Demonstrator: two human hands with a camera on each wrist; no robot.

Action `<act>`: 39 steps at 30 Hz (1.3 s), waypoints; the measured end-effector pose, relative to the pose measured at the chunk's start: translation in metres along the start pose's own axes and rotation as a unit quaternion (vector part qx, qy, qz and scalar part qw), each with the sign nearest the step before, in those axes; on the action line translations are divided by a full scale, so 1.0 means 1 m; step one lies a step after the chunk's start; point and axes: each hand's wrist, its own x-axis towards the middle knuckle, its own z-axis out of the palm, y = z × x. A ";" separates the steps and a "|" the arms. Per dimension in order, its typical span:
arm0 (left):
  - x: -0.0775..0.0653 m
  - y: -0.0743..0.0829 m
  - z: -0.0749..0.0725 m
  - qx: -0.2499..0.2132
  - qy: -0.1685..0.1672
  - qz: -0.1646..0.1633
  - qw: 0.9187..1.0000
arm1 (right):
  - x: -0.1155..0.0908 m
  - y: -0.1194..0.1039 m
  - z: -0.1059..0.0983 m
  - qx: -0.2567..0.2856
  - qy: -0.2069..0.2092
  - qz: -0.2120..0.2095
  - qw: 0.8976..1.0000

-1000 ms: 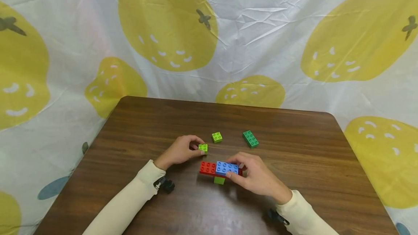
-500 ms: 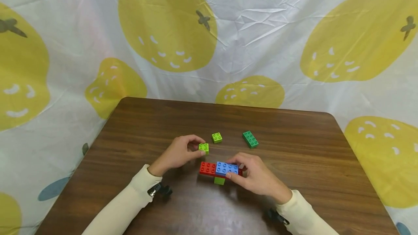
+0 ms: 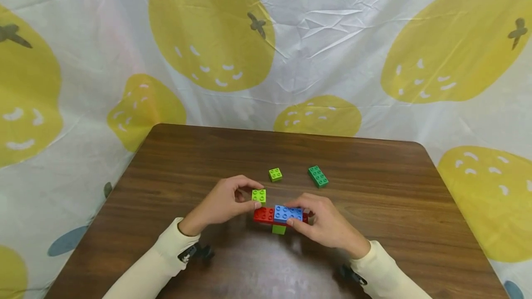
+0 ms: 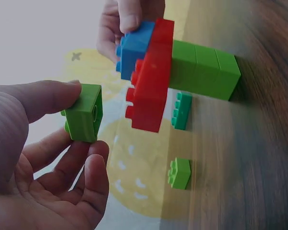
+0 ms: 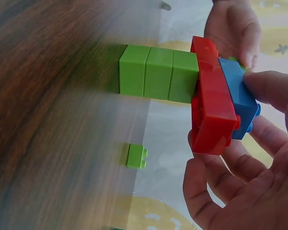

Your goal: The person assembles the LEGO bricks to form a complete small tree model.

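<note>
My left hand [image 3: 226, 201] pinches a small lime-green brick [image 4: 84, 112] between thumb and fingers, its studs facing up in the head view. It hovers just above and behind the left end of a long red brick [image 4: 152, 91]. That red brick lies across a column of three lime-green bricks [image 5: 158, 73] standing on the table. A blue brick [image 3: 287, 213] sits on the red one, right of its bare left studs. With thumb and fingers my right hand [image 3: 326, 223] grips the blue brick; its fingers cover the red brick's right end in the head view.
On the brown wooden table [image 3: 199, 151], a loose lime-green brick [image 3: 275, 174] lies behind the stack. Farther right is a dark green brick [image 3: 317, 176]. A white cloth with yellow fruit shapes [image 3: 212, 31] hangs behind the table.
The left hand has lifted the lime-green brick and brought it toward the red brick's left end. My right hand stays on the blue brick, and the stack has not moved.
</note>
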 end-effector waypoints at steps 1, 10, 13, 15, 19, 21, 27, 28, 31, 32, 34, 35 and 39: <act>-0.002 0.001 0.000 -0.003 -0.001 0.002 1.000 | 0.000 0.000 0.000 0.000 0.001 -0.001 1.000; -0.008 0.004 0.007 0.002 -0.019 0.007 1.000 | 0.002 -0.001 0.001 0.004 0.008 -0.002 1.000; -0.008 0.003 0.012 0.012 -0.024 0.013 1.000 | 0.002 -0.002 0.001 0.011 0.007 0.005 1.000; -0.009 0.003 0.015 0.015 -0.030 0.015 0.999 | 0.002 -0.002 0.001 0.015 0.006 0.006 1.000; -0.008 0.002 0.020 0.019 -0.038 0.016 0.999 | 0.002 -0.003 0.002 0.016 0.009 0.005 1.000; -0.007 0.002 0.021 0.018 -0.040 0.016 0.999 | 0.002 -0.002 0.003 0.015 0.011 0.004 1.000; -0.006 0.000 0.024 0.016 -0.041 0.011 0.999 | 0.003 -0.003 0.003 0.016 0.011 0.010 1.000; -0.006 0.000 0.024 0.015 -0.041 0.010 0.999 | 0.003 -0.004 0.003 0.016 0.010 0.011 1.000; -0.006 0.001 0.025 0.011 -0.040 0.008 0.999 | 0.003 -0.004 0.003 0.016 0.010 0.013 1.000; -0.006 0.000 0.025 0.009 -0.039 0.010 0.999 | 0.003 -0.004 0.003 0.016 0.010 0.014 1.000; -0.005 -0.001 0.026 0.005 -0.036 0.014 0.999 | 0.002 -0.004 0.003 0.016 0.012 0.015 1.000; -0.005 -0.002 0.027 0.003 -0.036 0.015 0.999 | 0.002 -0.004 0.003 0.016 0.013 0.016 1.000; -0.003 -0.006 0.030 -0.005 -0.034 0.021 0.999 | 0.001 -0.003 0.004 0.018 0.016 0.016 1.000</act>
